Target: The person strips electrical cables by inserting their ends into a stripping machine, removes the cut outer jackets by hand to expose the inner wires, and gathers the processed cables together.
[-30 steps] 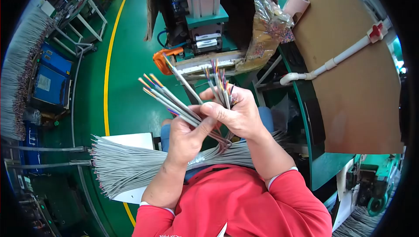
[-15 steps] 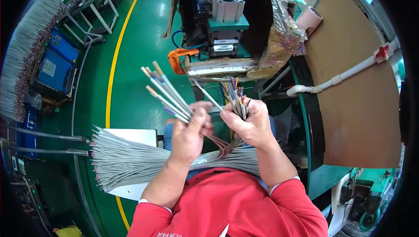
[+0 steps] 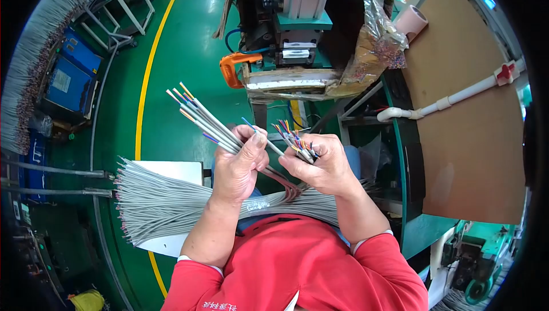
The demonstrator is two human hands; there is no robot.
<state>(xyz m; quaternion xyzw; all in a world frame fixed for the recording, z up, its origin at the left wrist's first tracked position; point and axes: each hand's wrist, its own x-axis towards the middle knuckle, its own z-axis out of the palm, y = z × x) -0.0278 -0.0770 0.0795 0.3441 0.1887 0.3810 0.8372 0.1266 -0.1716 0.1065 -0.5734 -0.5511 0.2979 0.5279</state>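
Several grey cables (image 3: 209, 121) with coloured wire ends fan out up and to the left from my left hand (image 3: 240, 165), which is closed around them. My right hand (image 3: 320, 165) grips another bunch of grey cables (image 3: 294, 142), whose thin wires are splayed in many colours. A single cable (image 3: 271, 144) with a blue tip slants between the hands. Its lower part meets my right thumb, and its upper part passes by my left thumb and fingertips; whether the left hand pinches it I cannot tell. Below both hands, a thick bundle of grey cables (image 3: 166, 202) lies across my lap.
A white board (image 3: 171, 171) is under the bundle's left end. Ahead stands a press (image 3: 303, 19) inside a worn cardboard box (image 3: 291, 79), with an orange clamp-like handle (image 3: 230, 70) at its left. A brown panel (image 3: 463, 111) and white pipe (image 3: 469, 96) stand right. More cables (image 3: 40, 42) hang left.
My left hand has come closer to the single cable, and the cables in it have tilted lower. My right hand has moved slightly left and down, tipping its bunch toward the left.
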